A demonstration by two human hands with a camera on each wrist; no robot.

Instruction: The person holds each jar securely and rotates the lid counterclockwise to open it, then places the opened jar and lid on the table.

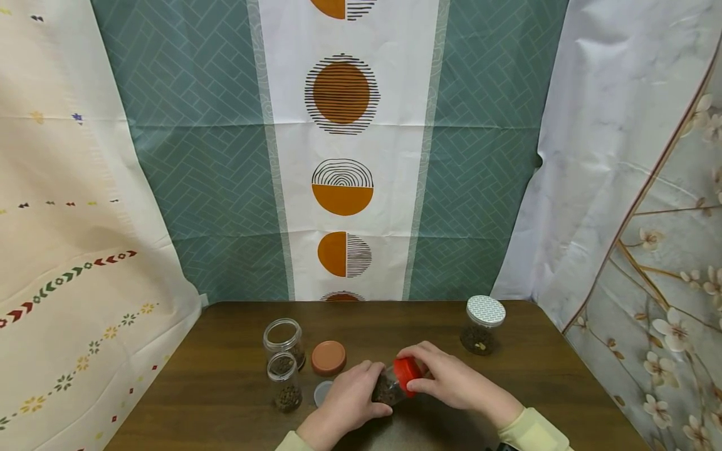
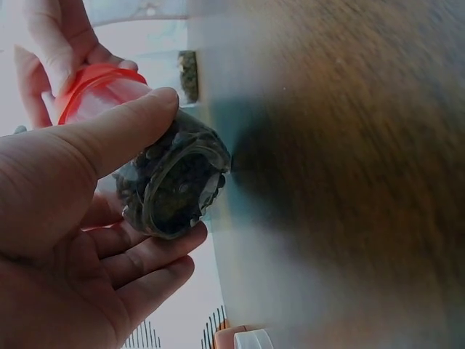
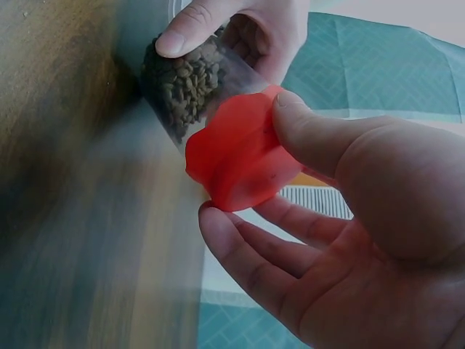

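Observation:
My left hand (image 1: 351,396) grips a clear jar (image 1: 387,389) part-filled with small dark brown pieces that look like beans. The jar is tilted over the table, its base toward the left and its mouth toward the right. Over the mouth sits a red, soft-looking lid (image 3: 243,153) with a wavy edge. My right hand (image 1: 451,379) pinches this lid between thumb and fingers. In the left wrist view, the thumb and fingers of the left hand curl round the jar near its base.
Two open clear jars (image 1: 283,335) with dark contents stand at the left. Beside them lie an orange-brown lid (image 1: 329,357) and a pale lid (image 1: 322,393), the latter partly hidden by the left hand. A jar with a patterned lid (image 1: 486,311) stands at the back right. Curtains surround the wooden table (image 1: 214,376).

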